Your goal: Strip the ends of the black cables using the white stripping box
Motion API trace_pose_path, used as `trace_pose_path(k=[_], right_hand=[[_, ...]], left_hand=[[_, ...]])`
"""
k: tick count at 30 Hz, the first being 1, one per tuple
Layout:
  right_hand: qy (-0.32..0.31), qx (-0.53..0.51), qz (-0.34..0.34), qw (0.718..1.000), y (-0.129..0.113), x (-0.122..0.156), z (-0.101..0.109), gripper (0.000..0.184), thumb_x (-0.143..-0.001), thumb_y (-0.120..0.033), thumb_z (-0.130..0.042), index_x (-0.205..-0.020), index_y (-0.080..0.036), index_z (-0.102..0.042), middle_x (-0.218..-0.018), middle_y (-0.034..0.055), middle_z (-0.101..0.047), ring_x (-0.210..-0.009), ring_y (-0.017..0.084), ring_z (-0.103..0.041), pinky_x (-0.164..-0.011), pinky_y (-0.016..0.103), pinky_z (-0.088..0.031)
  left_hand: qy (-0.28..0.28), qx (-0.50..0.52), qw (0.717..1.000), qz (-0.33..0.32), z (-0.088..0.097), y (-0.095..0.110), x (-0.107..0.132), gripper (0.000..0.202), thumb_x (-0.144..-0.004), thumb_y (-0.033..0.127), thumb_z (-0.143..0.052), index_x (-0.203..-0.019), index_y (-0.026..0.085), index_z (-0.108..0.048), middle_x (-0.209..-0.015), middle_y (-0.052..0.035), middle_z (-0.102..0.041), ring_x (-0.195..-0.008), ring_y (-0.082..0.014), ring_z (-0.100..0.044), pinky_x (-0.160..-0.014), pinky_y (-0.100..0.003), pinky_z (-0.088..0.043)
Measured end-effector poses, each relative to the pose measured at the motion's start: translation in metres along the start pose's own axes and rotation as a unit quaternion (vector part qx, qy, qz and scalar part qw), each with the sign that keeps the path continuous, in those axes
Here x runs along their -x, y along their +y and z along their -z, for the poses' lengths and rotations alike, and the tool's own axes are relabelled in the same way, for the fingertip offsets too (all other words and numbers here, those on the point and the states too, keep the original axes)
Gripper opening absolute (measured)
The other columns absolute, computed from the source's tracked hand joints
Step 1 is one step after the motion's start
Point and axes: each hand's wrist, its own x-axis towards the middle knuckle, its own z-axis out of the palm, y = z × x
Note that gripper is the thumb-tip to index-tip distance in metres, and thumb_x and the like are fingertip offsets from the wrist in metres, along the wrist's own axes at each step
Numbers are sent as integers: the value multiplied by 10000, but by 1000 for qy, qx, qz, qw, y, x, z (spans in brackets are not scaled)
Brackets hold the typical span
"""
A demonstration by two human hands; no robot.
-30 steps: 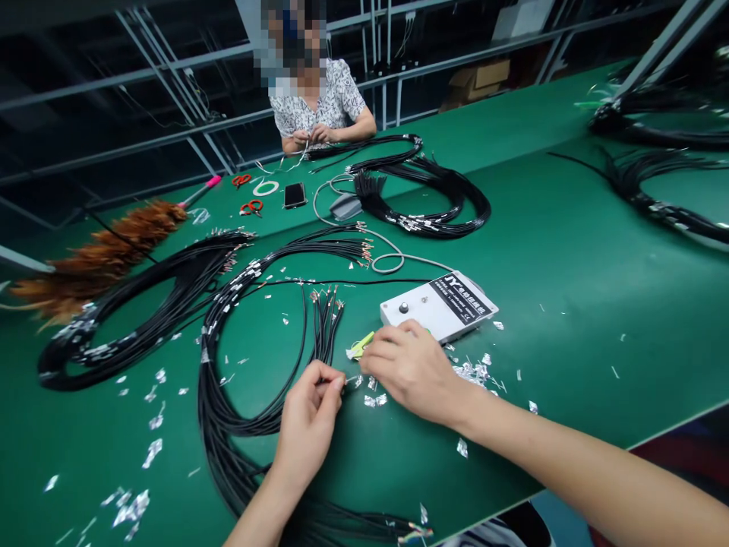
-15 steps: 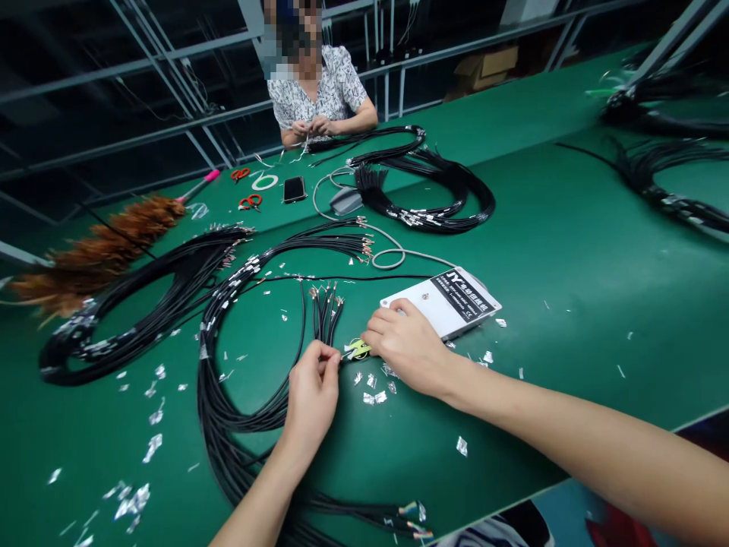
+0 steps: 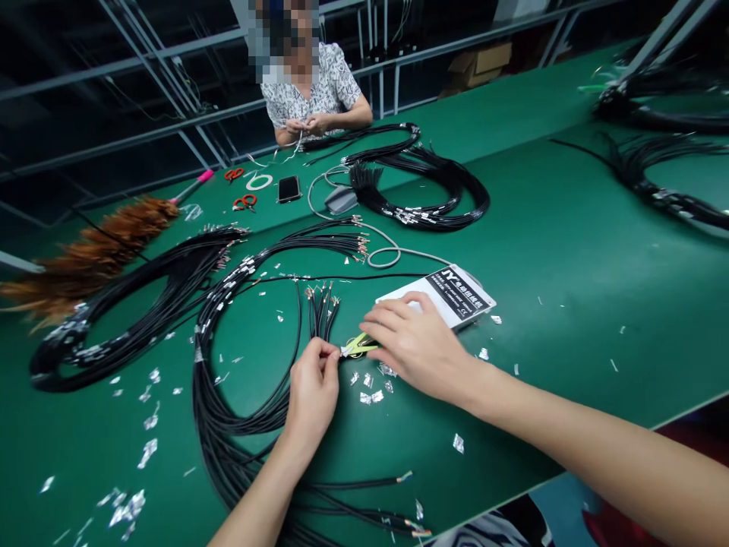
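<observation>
My left hand (image 3: pixel 313 387) is closed in a pinch on the end of a black cable, most of which is hidden by the fingers. Yellow-green snips (image 3: pixel 358 346) are in my right hand (image 3: pixel 418 342), their tips close to the pinched end. Just beyond my left hand stand several black cables (image 3: pixel 322 315) with stripped copper ends. A big loop of black cables (image 3: pixel 213 410) curves round to the left, banded with silvery labels. Behind my right hand lies a white box with a black label (image 3: pixel 459 296).
Silvery foil scraps (image 3: pixel 373 396) litter the green table (image 3: pixel 541 304). Further cable coils (image 3: pixel 444 190) lie beyond, and another coil (image 3: pixel 142 319) on the left. A feather duster (image 3: pixel 114 239), orange-handled scissors (image 3: pixel 244 202) and a phone (image 3: pixel 288 188) are also there. A co-worker (image 3: pixel 313 91) sits opposite.
My right hand's fingers have spread and the snips' yellow-green handles show wider apart. My left hand keeps its pinch. The view has shifted slightly.
</observation>
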Motion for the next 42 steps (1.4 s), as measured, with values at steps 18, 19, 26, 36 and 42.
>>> trace_pose_path(k=[18,19,26,36,42], right_hand=[[190,-37,-62,979,13,71,-1,186,-869,-25,-548,-924,-201,-572,-1065,31,-750,-1082,253,-612,-869,400,-376],[190,-49,-61,979,10,71,0,184,-871,-25,-547,-942,-193,-573,-1074,49,-745,-1102,255,-599,-879,403,-381],[97,-231,7,968,-42,80,-1,212,-878,-34,-502,-1026,-164,-581,-1097,76,-715,-1011,177,-627,-882,342,-430],[-62,-356,13,932,-76,84,-25,173,-959,-230,-464,-1044,-226,-615,-1092,30,-706,-941,169,-625,-803,305,-443],[-61,-351,42,933,-88,95,-64,284,-1006,-427,-391,-1062,-290,-633,-1046,-39,-732,-869,133,-626,-756,275,-415]], left_hand=[[18,29,999,15,13,-11,5,180,-837,368,-486,-747,212,-493,-523,72,-407,-422,-112,-372,-415,-220,-261],[24,37,999,14,14,-12,7,182,-841,382,-487,-780,210,-490,-552,68,-426,-432,-111,-396,-422,-218,-292],[35,-72,995,-60,41,-12,24,285,-822,297,-512,-1093,212,-486,-756,7,-568,-665,-162,-581,-636,-275,-477],[147,-218,964,-28,81,-52,-64,272,-789,357,-469,-990,183,-524,-680,-8,-502,-673,-266,-578,-722,-442,-491],[72,-297,948,-86,68,-48,7,733,-736,614,-604,-1282,146,-457,-1171,-164,-580,-1029,-348,-595,-836,-496,-499]])
